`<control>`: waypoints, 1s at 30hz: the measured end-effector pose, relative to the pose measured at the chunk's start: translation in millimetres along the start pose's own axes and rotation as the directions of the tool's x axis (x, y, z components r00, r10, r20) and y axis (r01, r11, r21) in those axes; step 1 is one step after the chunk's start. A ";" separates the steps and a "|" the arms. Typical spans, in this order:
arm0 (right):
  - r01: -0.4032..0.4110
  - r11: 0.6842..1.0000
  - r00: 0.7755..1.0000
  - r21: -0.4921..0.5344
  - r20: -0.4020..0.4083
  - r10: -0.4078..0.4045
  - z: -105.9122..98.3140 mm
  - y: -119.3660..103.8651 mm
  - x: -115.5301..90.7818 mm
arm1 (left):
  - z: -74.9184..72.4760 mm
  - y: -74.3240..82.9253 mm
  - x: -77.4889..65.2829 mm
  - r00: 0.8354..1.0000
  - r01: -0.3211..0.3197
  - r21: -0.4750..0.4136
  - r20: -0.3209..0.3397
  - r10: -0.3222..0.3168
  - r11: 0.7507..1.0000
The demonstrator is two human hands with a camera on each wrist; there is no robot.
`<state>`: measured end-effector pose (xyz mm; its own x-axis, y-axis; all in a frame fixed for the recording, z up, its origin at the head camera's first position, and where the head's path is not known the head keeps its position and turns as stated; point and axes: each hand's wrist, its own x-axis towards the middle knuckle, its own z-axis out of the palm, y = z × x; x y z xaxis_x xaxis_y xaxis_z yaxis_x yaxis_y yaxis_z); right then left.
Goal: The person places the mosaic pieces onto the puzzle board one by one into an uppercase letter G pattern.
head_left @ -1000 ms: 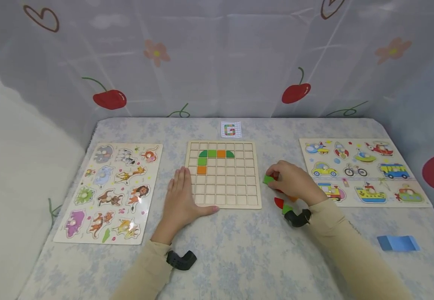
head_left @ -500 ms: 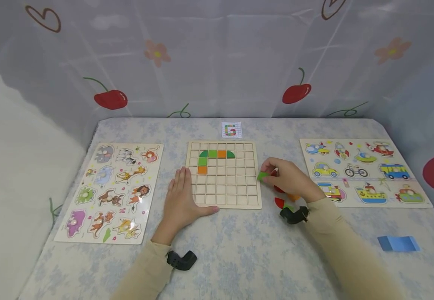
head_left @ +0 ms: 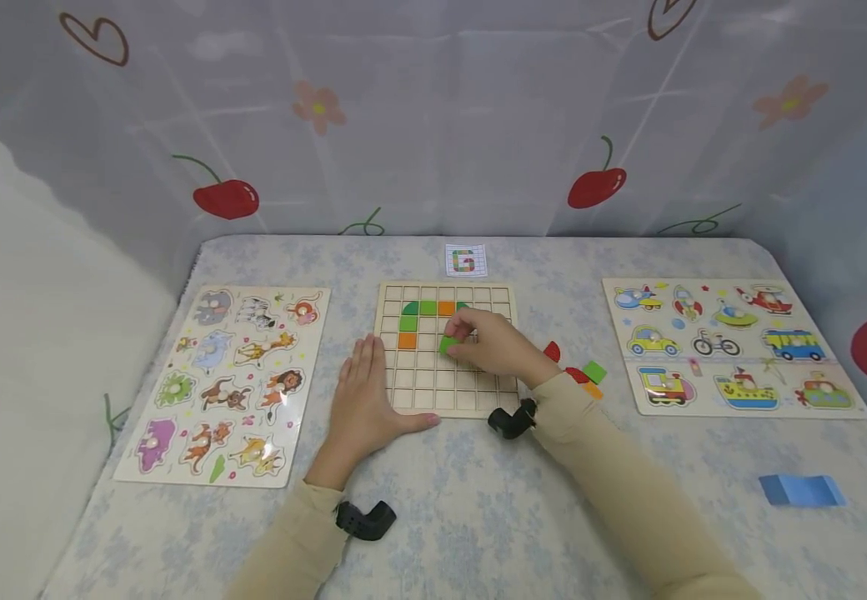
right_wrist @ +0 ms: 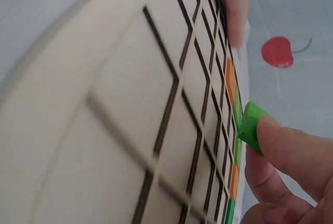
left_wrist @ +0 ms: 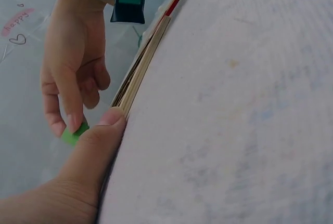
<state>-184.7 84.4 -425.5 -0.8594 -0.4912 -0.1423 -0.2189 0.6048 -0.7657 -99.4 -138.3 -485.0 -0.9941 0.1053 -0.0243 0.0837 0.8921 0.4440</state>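
My right hand [head_left: 493, 342] pinches a green square tile [head_left: 446, 344] between thumb and fingertips, over the middle of the wooden grid board [head_left: 448, 404]. In the right wrist view the tile [right_wrist: 251, 125] is tilted, just above the cells. Several pieces sit in the board's upper left: a green quarter-round [head_left: 409, 309], green squares and orange squares [head_left: 407, 340]. A second green quarter-round is mostly behind the right fingers. My left hand [head_left: 362, 400] lies with straight fingers along the board's left side, its thumb [left_wrist: 99, 135] at the near edge.
Loose red [head_left: 551, 351], green [head_left: 594, 372] and orange pieces [head_left: 592, 389] lie right of the board. A small pattern card [head_left: 466, 260] lies behind it. An animal puzzle [head_left: 223, 437] flanks the left, a vehicle puzzle [head_left: 734, 350] the right. A blue folded piece [head_left: 801, 491] is at front right.
My right hand has carried the green square tile leftward from the loose pieces to over the board's middle, uncovering the pieces on the right. The left hand has stayed in place.
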 end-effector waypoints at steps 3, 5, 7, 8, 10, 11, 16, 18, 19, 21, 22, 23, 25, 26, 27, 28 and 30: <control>0.004 1.000 1.000 0.005 0.023 -0.004 10.7 -9.8 9.3 | -0.6 -0.1 -0.3 1.000 -0.006 0.003 -0.006 0.006 1.000; 0.002 1.000 0.999 0.006 0.036 -0.002 17.7 -14.5 14.8 | -0.9 -0.1 -0.5 1.000 -0.012 0.003 -0.009 0.012 1.000; 0.005 1.000 0.999 0.008 0.048 -0.006 23.8 -18.2 19.0 | -0.9 -0.5 -0.6 1.000 -0.018 0.006 -0.013 0.018 1.000; 0.006 1.000 0.999 0.011 0.051 -0.007 26.8 -19.6 20.9 | -0.9 -0.5 -0.7 1.000 -0.021 0.007 -0.013 0.021 1.000; 0.011 1.000 0.998 0.008 0.057 -0.012 32.3 -21.5 24.1 | -0.9 -0.7 -0.9 1.000 -0.023 0.011 -0.011 0.023 1.000; 0.017 1.000 0.998 0.004 0.058 -0.018 34.6 -22.2 25.4 | -0.9 -0.9 -1.0 1.000 -0.024 0.013 -0.010 0.024 1.000; 0.045 0.998 0.998 -0.035 0.039 -0.044 43.4 -24.0 29.8 | -0.7 -1.8 -1.6 1.000 -0.024 0.016 -0.002 0.024 1.000; 0.056 0.997 0.998 -0.055 0.033 -0.054 45.5 -24.6 30.2 | -0.8 -1.6 -1.8 1.000 -0.022 0.016 -0.003 0.022 1.000; 0.062 0.996 0.998 -0.065 0.032 -0.060 46.3 -25.1 30.2 | -1.0 -1.3 -1.9 1.000 -0.022 0.015 -0.002 0.022 1.000; 0.070 0.994 0.997 -0.078 0.030 -0.068 47.4 -25.9 30.0 | -1.2 -1.0 -2.1 1.000 -0.021 0.014 -0.004 0.021 1.000; 0.074 0.993 0.997 -0.087 0.029 -0.071 47.6 -26.4 29.6 | -1.3 -0.8 -2.1 1.000 -0.021 0.012 -0.005 0.021 1.000; 0.077 0.992 0.997 -0.096 0.028 -0.074 47.6 -27.0 29.0 | -1.6 -0.3 -2.2 1.000 -0.021 0.009 -0.004 0.021 1.000; 0.087 0.990 0.996 -0.113 0.027 -0.084 47.3 -28.0 27.7 | -1.6 0.1 -2.2 1.000 -0.020 0.006 -0.003 0.020 1.000; 0.092 0.988 0.996 -0.123 0.028 -0.089 47.1 -28.4 27.2 | -1.7 0.2 -2.3 1.000 -0.020 0.006 -0.002 0.020 1.000; 0.099 0.986 0.995 -0.135 0.031 -0.095 46.9 -28.7 26.6 | -1.6 0.4 -2.3 1.000 -0.019 0.005 -0.002 0.019 1.000; 0.105 0.984 0.994 -0.147 0.034 -0.101 46.8 -28.9 26.1 | -1.6 0.5 -2.3 1.000 -0.018 0.005 0.000 0.018 1.000; 0.116 0.979 0.993 -0.170 0.039 -0.111 46.8 -29.2 25.2 | -1.2 0.5 -2.2 1.000 -0.017 0.007 0.001 0.017 1.000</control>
<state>-178.4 25.0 -436.1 -0.8110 -0.5795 -0.0805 -0.3926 0.6411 -0.6595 -97.2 -138.6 -483.6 -0.9925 0.1206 -0.0178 0.1007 0.8933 0.4380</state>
